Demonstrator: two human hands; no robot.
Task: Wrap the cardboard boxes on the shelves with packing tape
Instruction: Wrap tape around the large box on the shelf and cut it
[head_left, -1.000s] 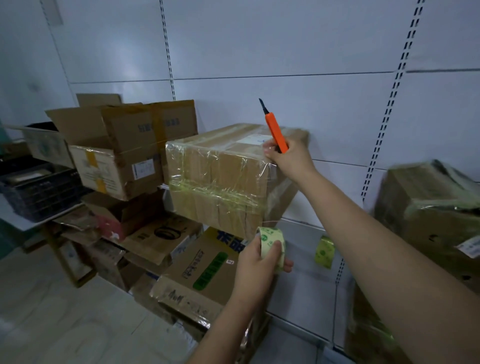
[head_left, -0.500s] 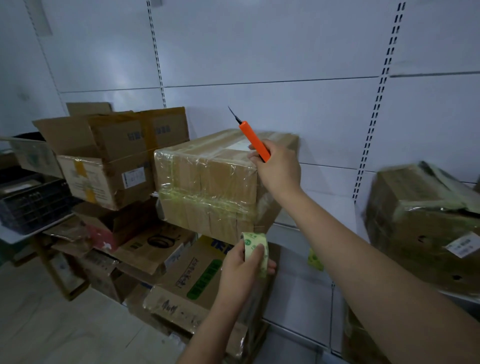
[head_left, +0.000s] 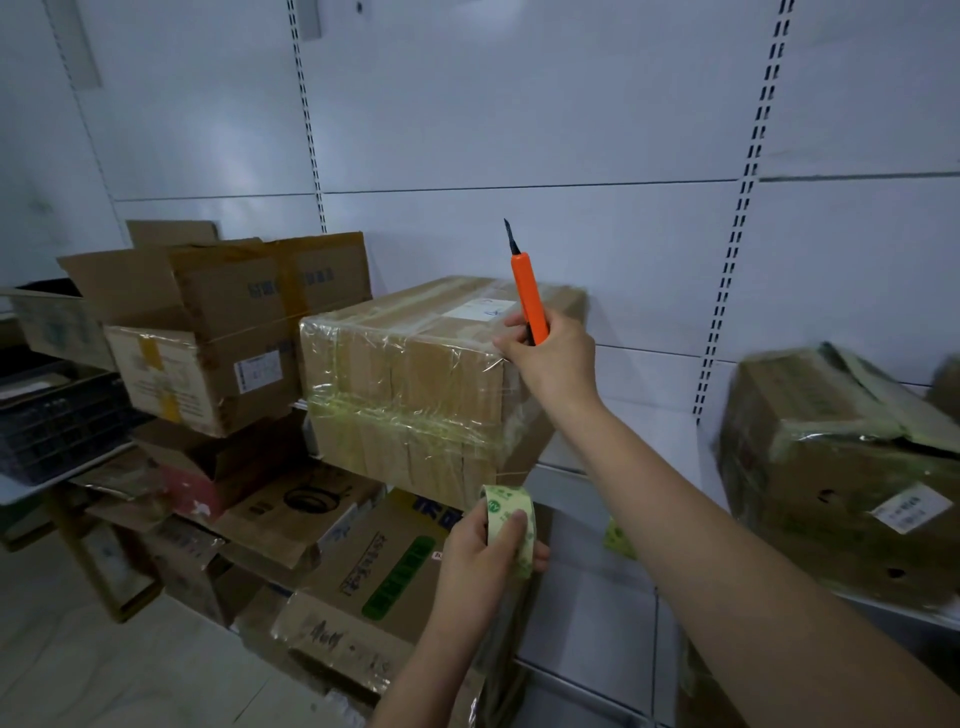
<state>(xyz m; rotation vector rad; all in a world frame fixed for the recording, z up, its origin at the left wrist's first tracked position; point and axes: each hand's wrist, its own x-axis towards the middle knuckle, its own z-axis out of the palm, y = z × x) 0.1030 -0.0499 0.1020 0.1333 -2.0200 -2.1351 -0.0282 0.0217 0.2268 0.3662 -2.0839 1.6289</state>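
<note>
On the shelf, at its front edge, sits the middle box (head_left: 415, 384), and shiny tape already goes round its front and side, so this one looks nearly done. Right of the middle box, another box (head_left: 841, 478) is wrapped too. Left of it, the open box (head_left: 208, 332) shows no fresh wrap, so I think it is still to do, like the boxes below. Just under the middle box's near corner, the left hand (head_left: 483, 556) grips the tape roll (head_left: 511, 525). At its top right corner, the right hand (head_left: 556, 358) holds an orange knife (head_left: 530, 296), blade up, fingers touching the box.
</note>
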